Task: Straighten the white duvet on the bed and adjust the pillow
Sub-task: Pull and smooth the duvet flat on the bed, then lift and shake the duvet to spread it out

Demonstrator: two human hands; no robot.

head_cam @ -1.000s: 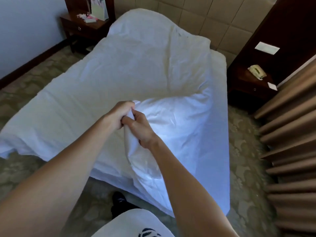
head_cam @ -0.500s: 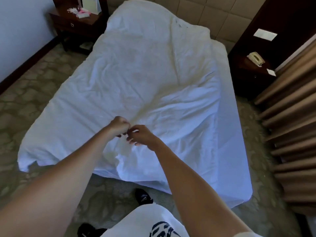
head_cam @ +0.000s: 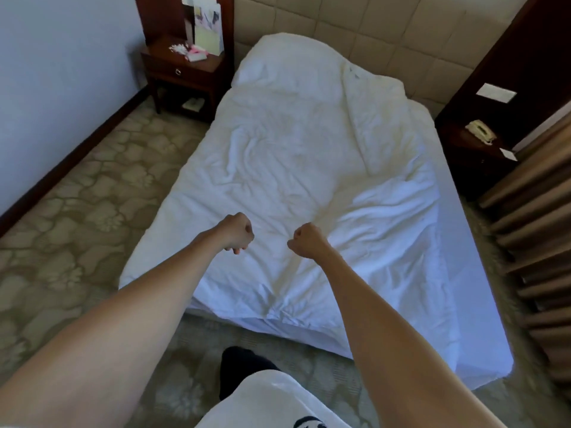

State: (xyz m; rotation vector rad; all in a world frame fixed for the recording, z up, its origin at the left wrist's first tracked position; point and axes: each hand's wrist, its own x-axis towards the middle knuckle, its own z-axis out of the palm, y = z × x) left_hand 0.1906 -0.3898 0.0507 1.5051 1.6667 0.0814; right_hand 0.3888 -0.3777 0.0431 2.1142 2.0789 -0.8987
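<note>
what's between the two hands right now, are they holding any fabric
In the head view only wrinkled white duvet shows in the gap between the left hand and right hand. Both are curled fists above it, apart, holding no fabric.

A rumpled white duvet (head_cam: 296,168) covers the bed (head_cam: 482,329), which stands on patterned carpet (head_cam: 77,211).

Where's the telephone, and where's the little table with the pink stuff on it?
telephone (head_cam: 480,131), head view, on its cream body.
little table (head_cam: 173,61), head view, on its bare dark wooden top.
</note>
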